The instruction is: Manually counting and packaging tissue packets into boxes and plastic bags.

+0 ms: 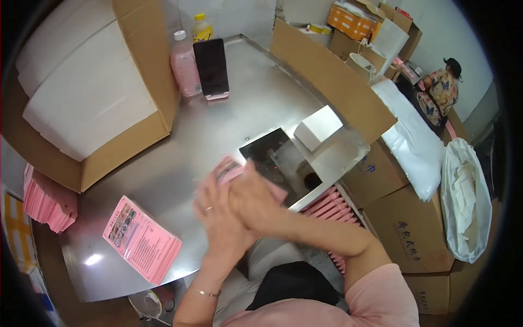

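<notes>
Pink leaflets (231,170), a small blurred bunch, are clasped between the left hand (218,210) and right hand (255,200), pressed together over the steel table (218,125). Left of the clasp a squared stack of pink leaflets (141,240) lies untouched; right of it, finished-looking pink packs (329,203) are filed in a tray, suggesting work partly done.

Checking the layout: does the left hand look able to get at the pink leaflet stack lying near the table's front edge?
Probably yes: the pink leaflet stack lies uncovered just left of the left hand, with bare steel table between them.
</notes>
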The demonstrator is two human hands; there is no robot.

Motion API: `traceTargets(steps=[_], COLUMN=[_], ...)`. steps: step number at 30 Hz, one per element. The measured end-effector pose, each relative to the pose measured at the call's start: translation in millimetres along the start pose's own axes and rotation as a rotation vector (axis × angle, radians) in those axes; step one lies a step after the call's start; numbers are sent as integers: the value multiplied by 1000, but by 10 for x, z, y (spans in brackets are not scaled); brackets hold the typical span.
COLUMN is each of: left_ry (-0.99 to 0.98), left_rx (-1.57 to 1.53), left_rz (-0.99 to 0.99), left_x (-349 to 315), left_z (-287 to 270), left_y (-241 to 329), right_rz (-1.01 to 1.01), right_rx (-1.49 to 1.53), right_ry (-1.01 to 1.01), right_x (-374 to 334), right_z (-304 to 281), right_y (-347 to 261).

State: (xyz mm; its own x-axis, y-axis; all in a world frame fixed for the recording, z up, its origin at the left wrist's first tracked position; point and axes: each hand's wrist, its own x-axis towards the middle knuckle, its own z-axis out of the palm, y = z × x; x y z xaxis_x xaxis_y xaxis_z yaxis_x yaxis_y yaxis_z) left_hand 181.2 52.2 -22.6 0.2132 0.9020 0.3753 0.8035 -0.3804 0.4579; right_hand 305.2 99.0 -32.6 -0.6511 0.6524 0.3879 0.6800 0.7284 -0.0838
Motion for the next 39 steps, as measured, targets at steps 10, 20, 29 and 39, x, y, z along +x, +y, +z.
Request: traceTargets(steps=[10, 20, 29, 39], left_ry=[-26, -94, -162, -27], left_rx=[257, 153, -8, -63], left_rz=[-81, 111, 66, 87], left_x=[-58, -101, -50, -418], left_z=[-147, -222, -308, -633], left_y=[-23, 8, -77, -187], right_rz=[522, 506, -148, 618], right_rx=[-470, -242, 124, 162], right_ry=[408, 526, 161, -148], right_x=[-575, -713, -607, -377], right_z=[-665, -625, -280, -145], right_y=[1346, 1475, -61, 853])
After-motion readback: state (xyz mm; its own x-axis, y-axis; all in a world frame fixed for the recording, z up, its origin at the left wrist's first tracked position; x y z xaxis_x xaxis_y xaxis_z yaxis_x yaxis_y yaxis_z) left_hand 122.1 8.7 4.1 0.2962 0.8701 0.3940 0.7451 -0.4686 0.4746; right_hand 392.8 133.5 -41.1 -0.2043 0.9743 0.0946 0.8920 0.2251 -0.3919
